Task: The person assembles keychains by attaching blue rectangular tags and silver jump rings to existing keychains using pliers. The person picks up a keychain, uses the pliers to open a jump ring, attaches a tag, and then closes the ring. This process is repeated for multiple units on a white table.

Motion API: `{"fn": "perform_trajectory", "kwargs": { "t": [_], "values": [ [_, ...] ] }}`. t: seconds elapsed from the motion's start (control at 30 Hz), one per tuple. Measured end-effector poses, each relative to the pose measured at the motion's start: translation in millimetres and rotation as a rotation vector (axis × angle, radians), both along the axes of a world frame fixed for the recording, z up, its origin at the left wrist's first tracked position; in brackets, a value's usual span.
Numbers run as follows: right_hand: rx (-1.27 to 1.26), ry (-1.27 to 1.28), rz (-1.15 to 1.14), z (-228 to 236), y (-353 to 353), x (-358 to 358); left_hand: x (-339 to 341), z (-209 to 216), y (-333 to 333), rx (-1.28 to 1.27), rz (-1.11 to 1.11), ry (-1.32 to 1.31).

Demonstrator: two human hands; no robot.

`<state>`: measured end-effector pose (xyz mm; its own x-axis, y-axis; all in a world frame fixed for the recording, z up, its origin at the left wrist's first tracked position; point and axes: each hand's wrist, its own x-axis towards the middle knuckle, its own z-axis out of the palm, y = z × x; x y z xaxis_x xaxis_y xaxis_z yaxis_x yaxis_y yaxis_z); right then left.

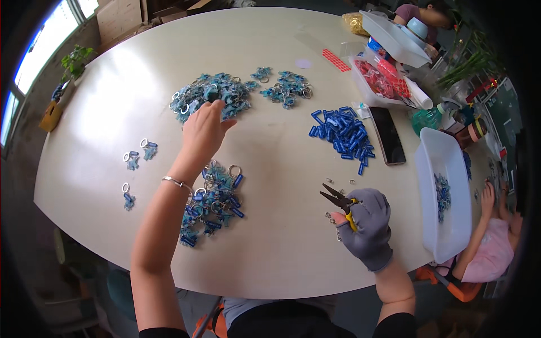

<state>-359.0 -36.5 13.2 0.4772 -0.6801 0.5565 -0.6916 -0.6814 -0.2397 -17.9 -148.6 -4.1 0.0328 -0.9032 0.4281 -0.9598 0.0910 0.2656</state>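
Note:
My left hand (204, 128), bare with a bangle at the wrist, reaches over a heap of teal star-like keychains (228, 93) with metal rings. Its fingertips meet a dark teal piece, while the thumb stands apart. In a grey glove, my right hand (367, 222) grips pliers (338, 198) with yellow handles, their dark jaws slightly parted. Small metal rings (331, 218) sit by its thumb. Below my left hand lies a pile of keychains with blue tags (211, 211). Loose blue tags (345, 132) are heaped to the right.
A black phone (387, 135) lies beside the blue tags. At the right stand a long white tub (428, 197) with teal pieces and a box of red packets (378, 101). Three finished-looking keychains lie at left, one (128, 200) nearest. Two other people sit at the right.

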Motion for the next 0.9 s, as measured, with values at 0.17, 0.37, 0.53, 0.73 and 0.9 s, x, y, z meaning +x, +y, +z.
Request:
{"fn": "perform_trajectory", "kwargs": {
  "t": [0.17, 0.37, 0.53, 0.73, 0.9],
  "values": [
    [0.114, -0.261, -0.112, -4, -16, -18, 7, -30, -37, 0.08, 0.028, -0.06],
    [0.425, -0.495, -0.401, -19, -45, -62, -15, -4, -12, 0.309, -0.035, 0.349],
    [0.487, -0.344, -0.427, -36, -67, -66, -49, 10, 26, 0.632, -0.337, 1.181],
    [0.368, -0.139, -0.429, -45, -84, -59, -87, 10, 74, 0.949, -0.496, 1.582],
    [0.419, -0.015, -0.284, -31, -69, -46, -95, 0, 99, 0.973, -0.52, 1.543]
  ]
}}
